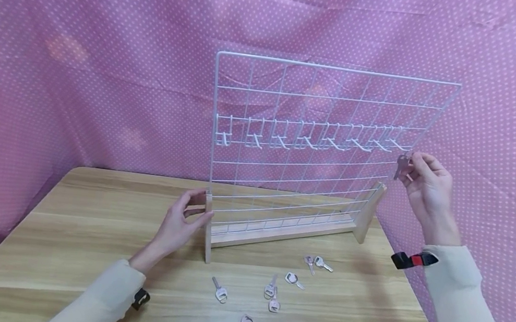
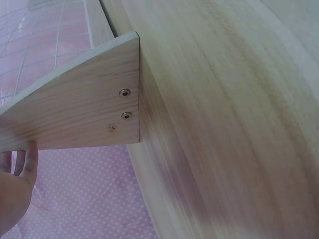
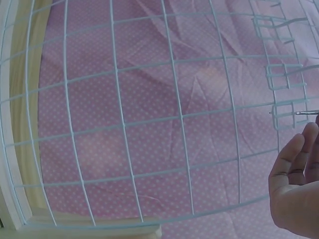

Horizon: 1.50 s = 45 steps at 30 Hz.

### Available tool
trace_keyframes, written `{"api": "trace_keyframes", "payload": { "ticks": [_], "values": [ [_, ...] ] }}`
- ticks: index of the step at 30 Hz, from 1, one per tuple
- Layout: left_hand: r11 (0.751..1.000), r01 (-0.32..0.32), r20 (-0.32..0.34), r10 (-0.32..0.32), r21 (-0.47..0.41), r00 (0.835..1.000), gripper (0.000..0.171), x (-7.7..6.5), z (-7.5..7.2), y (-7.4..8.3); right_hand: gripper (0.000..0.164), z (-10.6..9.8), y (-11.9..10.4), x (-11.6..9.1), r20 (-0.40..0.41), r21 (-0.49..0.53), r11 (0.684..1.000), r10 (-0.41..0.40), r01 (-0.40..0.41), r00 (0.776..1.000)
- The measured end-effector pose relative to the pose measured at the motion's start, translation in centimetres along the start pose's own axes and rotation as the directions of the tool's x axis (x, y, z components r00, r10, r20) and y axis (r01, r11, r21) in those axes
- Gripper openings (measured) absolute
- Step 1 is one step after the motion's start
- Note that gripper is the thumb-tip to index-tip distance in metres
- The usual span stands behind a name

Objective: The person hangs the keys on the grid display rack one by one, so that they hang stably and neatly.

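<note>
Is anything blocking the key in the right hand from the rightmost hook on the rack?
Nothing visible. The right hand pinches the key just below the rightmost hook, with open air between them. That hook is bare, and the left hand is far off, on the rack's wooden end.

Keys (image 1: pixel 273 288) lie on the table (image 1: pixel 65 245) before the rack (image 1: pixel 317 136).

Setting: a pale wooden table (image 1: pixel 65 245) with rounded far corners and lengthwise grain, enclosed behind and on both sides by pink cloth (image 1: pixel 108 61) dotted white, hung in loose folds and creases. Lighting is soft and even, casting faint shadows on the tabletop.
</note>
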State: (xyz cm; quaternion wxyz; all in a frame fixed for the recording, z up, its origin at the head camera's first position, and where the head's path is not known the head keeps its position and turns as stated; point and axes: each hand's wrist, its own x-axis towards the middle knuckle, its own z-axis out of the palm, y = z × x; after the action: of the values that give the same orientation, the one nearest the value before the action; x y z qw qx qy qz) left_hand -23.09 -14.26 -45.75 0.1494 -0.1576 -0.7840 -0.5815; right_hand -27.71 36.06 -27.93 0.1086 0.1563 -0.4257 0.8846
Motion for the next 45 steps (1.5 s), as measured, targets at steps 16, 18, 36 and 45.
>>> {"api": "trace_keyframes", "payload": {
  "ticks": [16,18,36,45],
  "values": [
    [1.000,-0.001,0.000,0.001,0.003,1.000,0.059,-0.1,0.0,0.0,0.010,-0.5,1.9,1.2,0.021,0.032,0.998,0.056,-0.057,0.998],
    [1.000,0.006,0.000,-0.006,0.002,1.000,0.059,-0.1,0.0,0.1,0.009,-0.4,1.9,1.1,0.005,0.039,0.997,0.069,-0.069,0.998],
    [1.000,0.008,0.005,-0.008,0.004,1.000,0.059,0.0,0.0,-0.1,0.011,-5.5,8.0,-6.0,-0.046,-0.564,0.807,0.182,-0.176,0.982],
    [1.000,0.001,-0.001,0.000,0.006,1.000,0.058,0.0,0.1,-0.2,0.026,-7.8,11.7,-9.8,-0.013,-0.842,0.508,0.313,-0.179,0.950]
  ]
}}
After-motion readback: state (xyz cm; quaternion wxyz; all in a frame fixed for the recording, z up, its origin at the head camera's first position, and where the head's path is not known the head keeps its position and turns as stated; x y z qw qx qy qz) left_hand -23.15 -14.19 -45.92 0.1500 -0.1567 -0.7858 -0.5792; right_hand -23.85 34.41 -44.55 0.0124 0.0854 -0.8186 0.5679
